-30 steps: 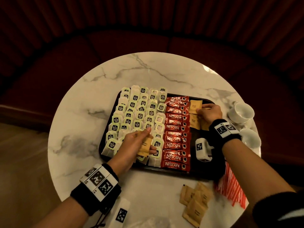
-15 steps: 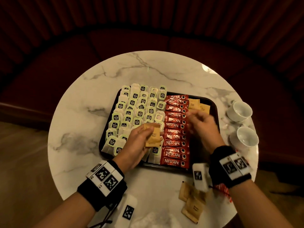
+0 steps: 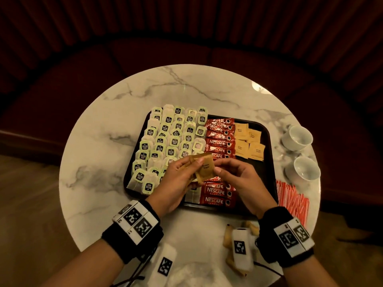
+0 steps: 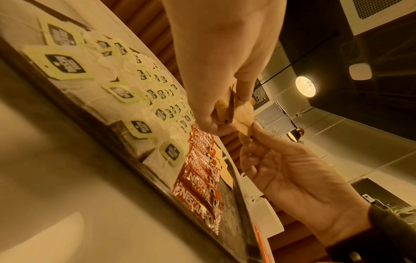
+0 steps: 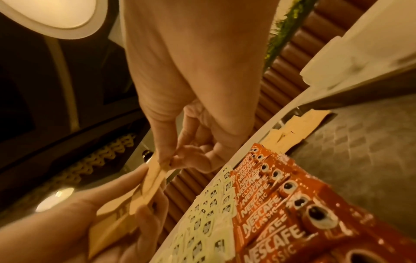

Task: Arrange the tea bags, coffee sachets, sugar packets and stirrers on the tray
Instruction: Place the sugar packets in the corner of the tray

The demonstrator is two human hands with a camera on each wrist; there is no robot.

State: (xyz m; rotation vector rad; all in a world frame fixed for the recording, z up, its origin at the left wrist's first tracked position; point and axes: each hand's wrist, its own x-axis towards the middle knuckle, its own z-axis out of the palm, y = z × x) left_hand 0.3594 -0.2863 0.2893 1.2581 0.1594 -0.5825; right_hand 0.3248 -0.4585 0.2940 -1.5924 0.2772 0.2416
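Above the tray [image 3: 268, 141], the left hand [image 3: 176, 183] grips a few sugar packets [image 3: 204, 167] between thumb and fingers. The right hand [image 3: 240, 179] pinches the edge of the top packet. Half a second ago the right hand was apart from them, over the coffee sachets [image 3: 219, 141].

A café or hotel lounge is being indicated: a round white marble-topped table [image 3: 99, 146] is being flanked by a curved dark red upholstered bench [image 3: 145, 59], two white ceramic cups [image 3: 298, 137] are being kept ready, and warm round ceiling lamps [image 4: 305, 86] are being shown.
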